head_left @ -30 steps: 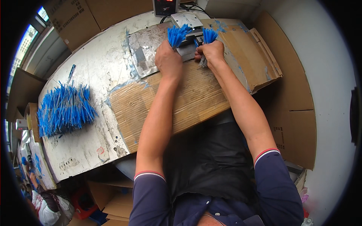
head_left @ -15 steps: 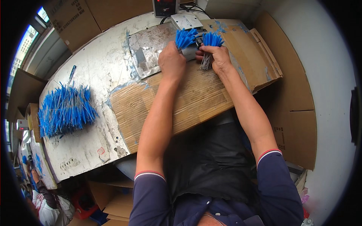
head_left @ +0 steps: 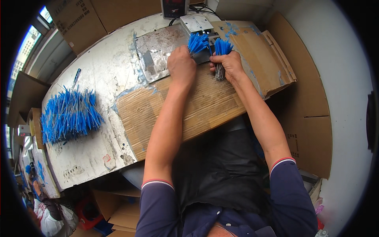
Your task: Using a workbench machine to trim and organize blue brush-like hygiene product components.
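Note:
My left hand (head_left: 182, 64) is closed round a bundle of thin wires with blue tips (head_left: 198, 42); the lower ends are hidden in the fist. In my right hand (head_left: 230, 64) is a second bundle of blue-tipped wires (head_left: 223, 46), held upright, its bare silvery ends showing below the fingers. One blue-tipped piece stands between the two bundles, near the right thumb. Just beyond the hands sits a small metal device with a pale top plate (head_left: 195, 23), fixed by a metal sheet (head_left: 162, 47).
A large heap of blue-tipped wires (head_left: 71, 114) lies on the white table at left, with a pen (head_left: 76, 78) behind it. Flattened cardboard (head_left: 177, 106) covers the near edge. A dark display box (head_left: 174, 8) stands at the back. Another person (head_left: 53, 221) is at lower left.
Both hands have shifted slightly toward me and to the right with their bundles. A single blue-tipped piece now shows between the bundles.

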A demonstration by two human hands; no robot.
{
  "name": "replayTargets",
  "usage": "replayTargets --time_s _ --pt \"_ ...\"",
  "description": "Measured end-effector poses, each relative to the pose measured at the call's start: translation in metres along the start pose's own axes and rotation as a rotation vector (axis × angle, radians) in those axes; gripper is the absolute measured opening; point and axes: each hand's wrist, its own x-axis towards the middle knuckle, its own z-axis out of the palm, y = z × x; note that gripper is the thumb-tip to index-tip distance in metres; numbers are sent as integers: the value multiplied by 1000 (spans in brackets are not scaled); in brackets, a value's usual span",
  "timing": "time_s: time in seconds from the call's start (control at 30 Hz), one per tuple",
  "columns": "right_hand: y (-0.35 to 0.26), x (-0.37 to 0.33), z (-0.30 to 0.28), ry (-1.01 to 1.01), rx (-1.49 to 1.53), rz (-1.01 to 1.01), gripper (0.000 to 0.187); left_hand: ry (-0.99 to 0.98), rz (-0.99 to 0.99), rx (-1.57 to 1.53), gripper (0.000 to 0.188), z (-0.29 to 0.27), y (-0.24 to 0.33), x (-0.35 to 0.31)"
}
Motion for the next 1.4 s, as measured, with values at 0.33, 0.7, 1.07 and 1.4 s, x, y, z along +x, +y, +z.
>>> replayTargets --time_s 0.33,0.7,1.07,1.4 --pt "2 14 14 65 -162 -38 17 103 -156 -49 12 6 -7 1" --pt "0 22 25 154 -184 -49 11 173 -131 -110 11 6 -10 3" --pt "-2 15 11 48 59 -25 12 34 -51 -106 10 5 -2 1" --pt "7 11 5 59 149 -63 13 -10 -95 -101 10 4 -4 1"
